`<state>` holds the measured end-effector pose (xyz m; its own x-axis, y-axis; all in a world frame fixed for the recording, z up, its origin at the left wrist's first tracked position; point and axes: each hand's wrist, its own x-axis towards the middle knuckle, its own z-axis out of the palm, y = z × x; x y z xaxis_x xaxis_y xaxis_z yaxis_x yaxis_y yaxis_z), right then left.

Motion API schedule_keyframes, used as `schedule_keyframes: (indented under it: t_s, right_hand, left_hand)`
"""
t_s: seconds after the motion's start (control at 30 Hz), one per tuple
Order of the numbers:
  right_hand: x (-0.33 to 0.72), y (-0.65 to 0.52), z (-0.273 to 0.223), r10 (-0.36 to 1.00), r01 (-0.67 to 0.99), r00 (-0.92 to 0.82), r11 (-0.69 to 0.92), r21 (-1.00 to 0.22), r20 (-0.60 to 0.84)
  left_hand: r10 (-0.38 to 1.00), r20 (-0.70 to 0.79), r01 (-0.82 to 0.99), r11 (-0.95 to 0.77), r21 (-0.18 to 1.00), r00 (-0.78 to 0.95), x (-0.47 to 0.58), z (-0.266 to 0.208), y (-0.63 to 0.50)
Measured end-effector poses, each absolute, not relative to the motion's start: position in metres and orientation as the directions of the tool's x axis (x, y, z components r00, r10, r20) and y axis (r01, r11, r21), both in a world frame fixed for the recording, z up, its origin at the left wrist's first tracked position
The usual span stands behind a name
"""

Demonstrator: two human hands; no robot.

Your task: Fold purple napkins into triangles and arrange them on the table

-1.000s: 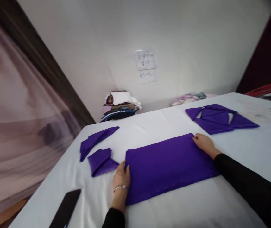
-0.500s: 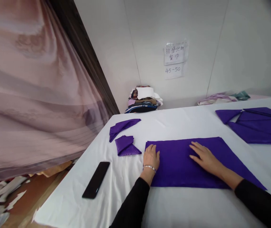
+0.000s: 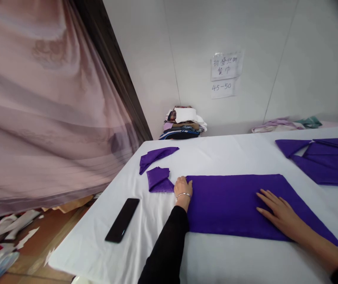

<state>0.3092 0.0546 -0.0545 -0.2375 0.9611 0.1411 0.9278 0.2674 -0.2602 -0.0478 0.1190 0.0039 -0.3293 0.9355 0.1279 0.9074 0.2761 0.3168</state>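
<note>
A purple napkin [image 3: 228,205] lies spread and folded over on the table in front of me, its right end tapering to a slanted point. My left hand [image 3: 183,187] rests at its upper left edge, fingers bent a little and thumb apart, touching the cloth's border. On the right part of the napkin, my right hand [image 3: 278,209] lies flat with its fingers spread. Just left of my left hand is a small folded purple piece [image 3: 159,180], and a second one [image 3: 158,157] lies behind it.
A black phone [image 3: 122,220] lies on the white-covered table [image 3: 151,252] at the left. More folded purple cloth [image 3: 331,165] is at the right. Behind stand a clothes pile [image 3: 183,124] and a wall with paper signs [image 3: 226,70]. A pink curtain [image 3: 47,118] hangs at the left.
My right hand has slid right across the napkin. My left hand has moved from on the cloth to its left edge. The view has shifted slightly.
</note>
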Motion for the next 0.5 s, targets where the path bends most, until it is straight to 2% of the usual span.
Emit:
schedule_keyframes:
  t_s: [0.3,0.5]
  right_hand:
    - [0.3172,0.0501,-0.0669,0.947,0.933,-0.232,0.282,-0.223,0.224]
    - [0.3173,0.0502,-0.0671,0.946,0.936,-0.236,0.283,-0.209,0.221]
  left_hand:
    - [0.93,-0.003,0.882,0.35,0.315,-0.368,-0.0542,0.0068,0.1225]
    - [0.933,-0.02,0.886,0.349,0.306,-0.36,-0.0571,0.0106,0.1186]
